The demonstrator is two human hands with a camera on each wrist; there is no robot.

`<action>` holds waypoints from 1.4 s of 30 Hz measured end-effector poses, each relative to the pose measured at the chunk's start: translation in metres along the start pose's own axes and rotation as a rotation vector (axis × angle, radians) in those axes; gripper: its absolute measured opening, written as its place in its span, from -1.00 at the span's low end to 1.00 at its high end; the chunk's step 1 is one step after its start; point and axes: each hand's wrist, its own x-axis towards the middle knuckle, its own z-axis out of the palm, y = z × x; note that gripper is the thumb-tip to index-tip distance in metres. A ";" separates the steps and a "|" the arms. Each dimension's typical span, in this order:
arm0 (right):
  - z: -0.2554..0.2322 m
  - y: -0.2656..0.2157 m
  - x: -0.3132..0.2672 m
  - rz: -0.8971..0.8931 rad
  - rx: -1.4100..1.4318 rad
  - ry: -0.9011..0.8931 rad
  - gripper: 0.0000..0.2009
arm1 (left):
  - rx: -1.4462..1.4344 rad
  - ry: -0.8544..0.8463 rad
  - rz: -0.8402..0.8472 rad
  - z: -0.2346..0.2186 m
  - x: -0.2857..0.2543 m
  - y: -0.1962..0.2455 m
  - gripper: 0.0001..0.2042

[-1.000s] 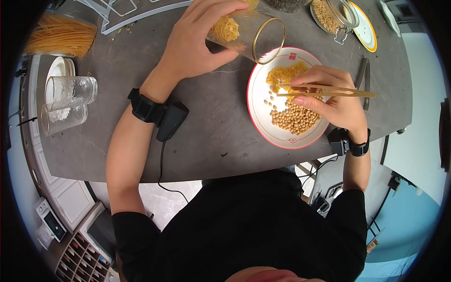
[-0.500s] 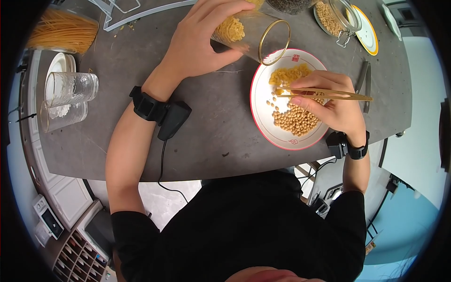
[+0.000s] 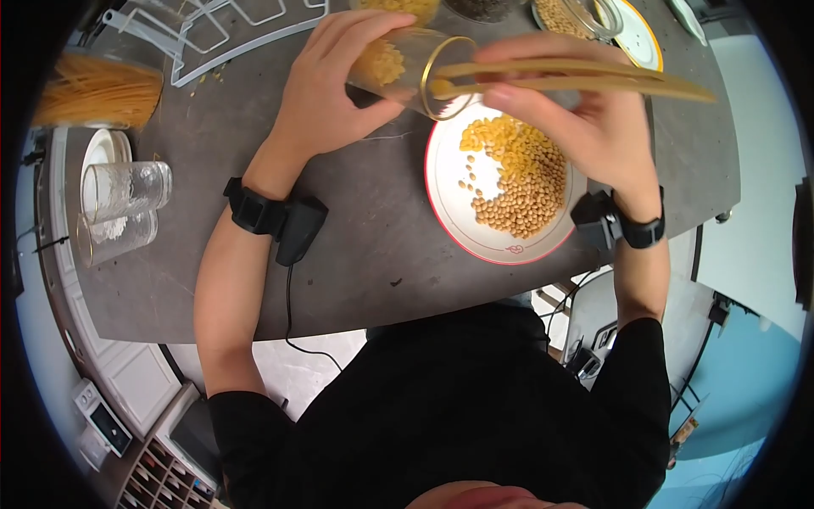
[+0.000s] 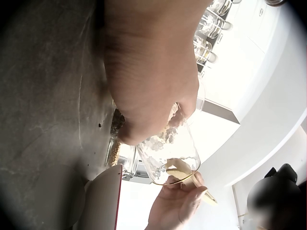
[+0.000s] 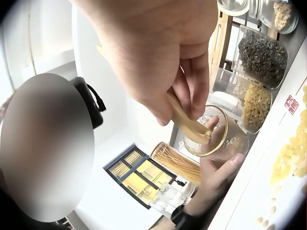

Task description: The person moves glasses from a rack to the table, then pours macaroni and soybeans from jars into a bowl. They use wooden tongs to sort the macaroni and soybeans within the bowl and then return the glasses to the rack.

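My left hand (image 3: 326, 93) grips a gold-rimmed glass (image 3: 415, 64) that lies tilted, its mouth to the right and yellow pasta inside. Wooden chopsticks (image 3: 585, 76) are pinched in my right hand (image 3: 585, 119); their tips hold a small yellow piece (image 3: 443, 87) at the glass's mouth. The right wrist view shows the chopsticks (image 5: 184, 120) at the rim of the glass (image 5: 225, 132). Below the right hand, a red-rimmed plate (image 3: 449, 208) bears yellow pasta (image 3: 509, 144) at the back and tan beans (image 3: 526, 204) in front, with several loose beans at the left.
Two clear glasses (image 3: 127, 191) lie near the left edge, before a container of spaghetti (image 3: 97, 89). A white wire rack (image 3: 246, 47) stands behind. Along the back are containers of pasta (image 3: 398, 7) and dark grains (image 3: 479, 8), a jar of beans (image 3: 560, 17) and a yellow-rimmed plate (image 3: 653, 42).
The right hand has risen from over the plate, moving back and left to the glass's mouth with the chopsticks and a yellow piece. The left hand still grips the glass. The head view has shifted slightly.
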 end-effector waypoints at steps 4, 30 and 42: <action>-0.004 -0.002 -0.018 0.049 0.021 0.086 -0.79 | 0.004 -0.002 -0.007 0.002 -0.001 -0.001 -0.32; 0.011 -0.005 -0.082 0.344 -0.315 0.046 -0.78 | 0.021 0.020 0.020 0.005 -0.002 -0.001 -0.34; 0.016 -0.010 -0.082 0.220 -0.379 0.025 -0.77 | 0.006 0.018 -0.010 0.006 -0.001 0.002 -0.33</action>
